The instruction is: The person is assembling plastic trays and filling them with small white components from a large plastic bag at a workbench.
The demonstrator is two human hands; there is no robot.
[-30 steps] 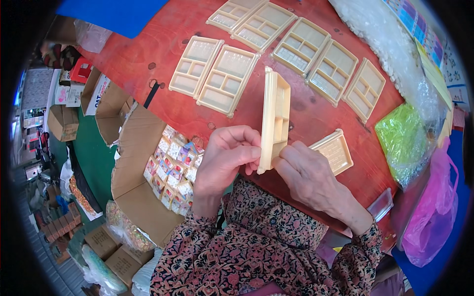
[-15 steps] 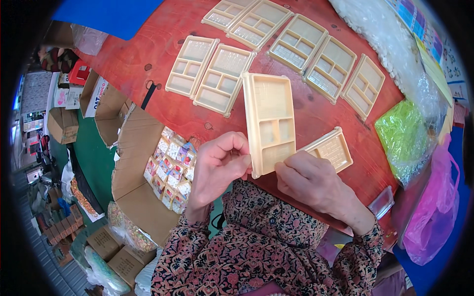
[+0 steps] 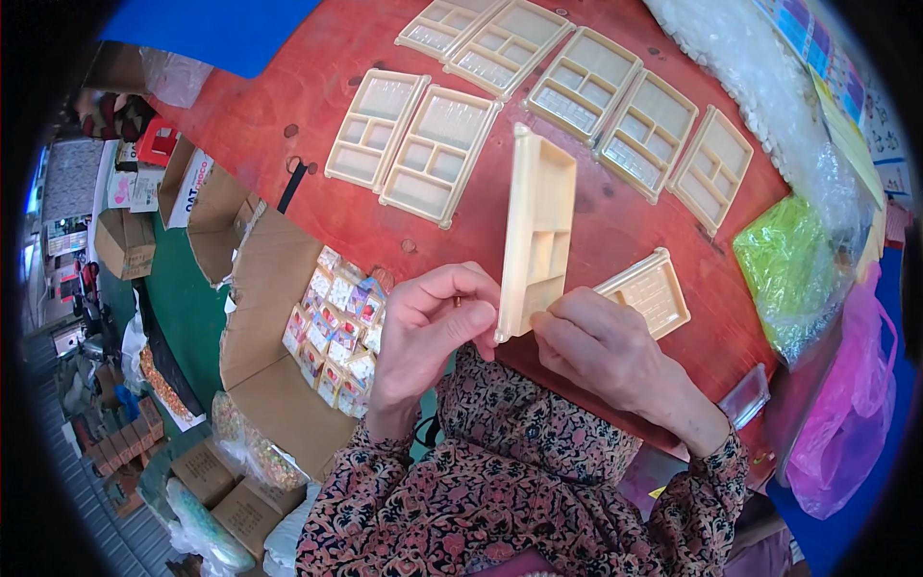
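Observation:
A cream plastic compartment tray point(image 3: 544, 207) stands tilted in front of me, its long side wall turned toward my left. My right hand point(image 3: 611, 351) grips its lower right part, fingers curled over the near end. My left hand point(image 3: 433, 332) is closed at the lower left corner, thumb and fingertips pressed against the edge. Exactly what those left fingertips pinch is partly hidden. Just beyond my right hand, another cream tray point(image 3: 654, 293) lies on the red table point(image 3: 385, 236). Several matching trays point(image 3: 437, 154) are laid out across the far side.
At the left, an open cardboard box point(image 3: 264, 308) holds small wrapped packets point(image 3: 336, 322). Clear plastic bags point(image 3: 731, 67) line the far right edge, near a yellow-green packet point(image 3: 784, 269) and a pink plastic bag point(image 3: 846, 394). A blue sheet point(image 3: 212, 34) covers the far left corner.
The held tray has turned, so its side wall shows more and its compartments less. Both hands keep nearly the same place on it. The trays on the table have not moved.

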